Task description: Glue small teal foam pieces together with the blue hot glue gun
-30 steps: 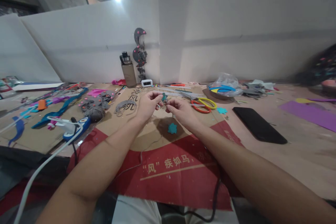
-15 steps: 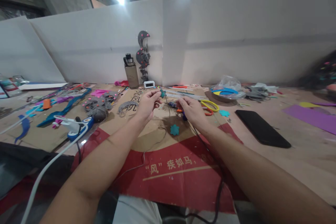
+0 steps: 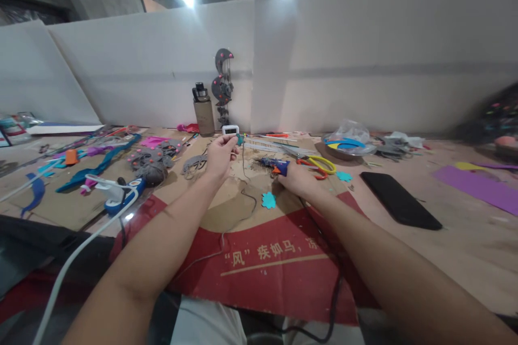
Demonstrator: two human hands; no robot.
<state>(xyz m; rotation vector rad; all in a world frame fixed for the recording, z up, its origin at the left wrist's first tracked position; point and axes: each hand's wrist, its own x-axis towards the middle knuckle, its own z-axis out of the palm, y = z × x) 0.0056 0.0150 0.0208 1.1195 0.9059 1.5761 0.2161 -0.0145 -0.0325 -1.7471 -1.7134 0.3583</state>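
Note:
My left hand [image 3: 222, 157] is closed in a pinch on a small teal felt piece [image 3: 240, 139], held above the cardboard. A grey yarn [image 3: 254, 200] hangs from that piece and trails down to the left across the red part. My right hand [image 3: 294, 179] is wrapped round the back of a blue and orange hot glue gun [image 3: 277, 166], whose nozzle points left; my fingers are partly hidden. A flower-shaped turquoise felt piece [image 3: 268, 200] lies on the cardboard between my forearms. Scissors with yellow and orange handles [image 3: 321, 165] rest just beyond my right hand.
The printed cardboard sheet [image 3: 259, 285] covers the table before me. To the right lie a black phone [image 3: 399, 198] and a bowl [image 3: 348, 149]. A blue power strip [image 3: 126, 198], grey yarn [image 3: 152, 171] and felt scraps are on the left. A bottle [image 3: 203, 116] stands behind.
My right hand has moved away from the yarn and down onto the glue gun. My left hand has shifted slightly left with the teal piece; the yarn below it now hangs slack.

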